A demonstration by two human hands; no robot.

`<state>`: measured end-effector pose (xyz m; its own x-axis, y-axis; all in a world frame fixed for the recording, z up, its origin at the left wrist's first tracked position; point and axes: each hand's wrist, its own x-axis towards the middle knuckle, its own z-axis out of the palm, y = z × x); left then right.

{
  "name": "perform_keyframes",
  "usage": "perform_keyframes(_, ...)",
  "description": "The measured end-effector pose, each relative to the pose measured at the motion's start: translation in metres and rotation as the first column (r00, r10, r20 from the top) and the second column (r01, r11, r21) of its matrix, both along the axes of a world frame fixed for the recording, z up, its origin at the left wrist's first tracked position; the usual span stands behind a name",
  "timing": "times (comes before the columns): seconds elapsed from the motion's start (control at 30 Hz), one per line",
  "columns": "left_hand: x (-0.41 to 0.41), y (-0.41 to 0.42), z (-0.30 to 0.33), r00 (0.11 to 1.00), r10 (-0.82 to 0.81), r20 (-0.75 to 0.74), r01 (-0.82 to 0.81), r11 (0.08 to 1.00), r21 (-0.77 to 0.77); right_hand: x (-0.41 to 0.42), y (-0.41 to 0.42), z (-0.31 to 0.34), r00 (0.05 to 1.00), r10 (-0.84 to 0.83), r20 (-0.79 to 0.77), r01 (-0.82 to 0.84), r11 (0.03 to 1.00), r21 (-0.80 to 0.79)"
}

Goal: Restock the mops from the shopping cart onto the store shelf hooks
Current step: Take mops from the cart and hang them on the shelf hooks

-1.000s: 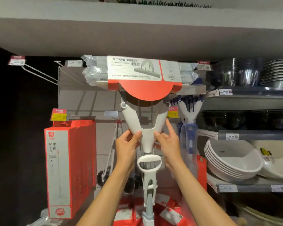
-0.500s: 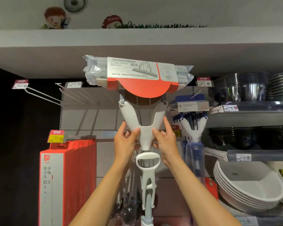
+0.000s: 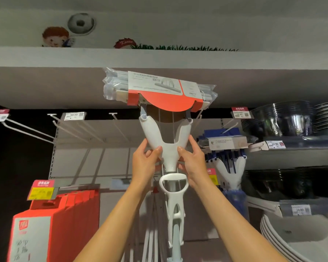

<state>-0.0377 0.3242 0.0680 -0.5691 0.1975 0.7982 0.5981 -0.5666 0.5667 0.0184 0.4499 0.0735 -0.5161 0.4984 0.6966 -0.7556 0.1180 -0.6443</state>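
Observation:
A white sponge mop (image 3: 167,148) stands upright in the middle of the view, its head wrapped in clear plastic with a red and white card sleeve (image 3: 163,91) just below the top shelf. My left hand (image 3: 145,163) grips the left side of the mop's Y-shaped yoke and my right hand (image 3: 192,161) grips the right side, thumbs on the front. Bare wire hooks (image 3: 80,127) jut from the back panel to the left, behind the mop head. A white pull handle (image 3: 173,184) sits below my hands on the shaft.
Blue and white mops (image 3: 229,163) hang to the right. Red boxes (image 3: 51,224) hang at lower left. Dark bowls (image 3: 284,120) and white dishes (image 3: 299,241) fill the right-hand shelves. A thick shelf (image 3: 64,82) runs overhead. Price tags (image 3: 73,116) mark the hooks.
Both hands have raised the mop, so its head now sits close under the top shelf. My view has tilted upward, showing more of the wall above.

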Motion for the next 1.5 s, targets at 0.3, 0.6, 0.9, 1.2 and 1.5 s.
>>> perform_keyframes(0.3, -0.032, 0.028, 0.030, 0.999, -0.038, -0.026, 0.040, 0.997, 0.073, -0.036, 0.025, 0.033, 0.992, 0.125, 0.005, -0.125, 0.990, -0.068)
perform_keyframes(0.6, -0.059, 0.070, 0.045, 1.000, -0.012, 0.017, 0.010, 0.993, 0.119, -0.067, 0.069, 0.051, 0.975, 0.222, 0.022, -0.221, 0.973, -0.063)
perform_keyframes(0.9, -0.086, 0.110, 0.061, 0.994, 0.106, 0.006, -0.106, 0.984, 0.142, -0.101, 0.112, 0.068, 0.945, 0.319, 0.076, -0.311, 0.944, -0.109)
perform_keyframes(1.2, -0.097, 0.140, 0.069, 0.985, 0.170, -0.035, -0.164, 0.977, 0.135, -0.117, 0.142, 0.073, 0.899, 0.429, 0.091, -0.416, 0.899, -0.133)
perform_keyframes(1.5, -0.109, 0.168, 0.077, 0.982, 0.185, -0.047, -0.179, 0.978, 0.105, -0.128, 0.169, 0.079, 0.896, 0.431, 0.105, -0.412, 0.897, -0.163)
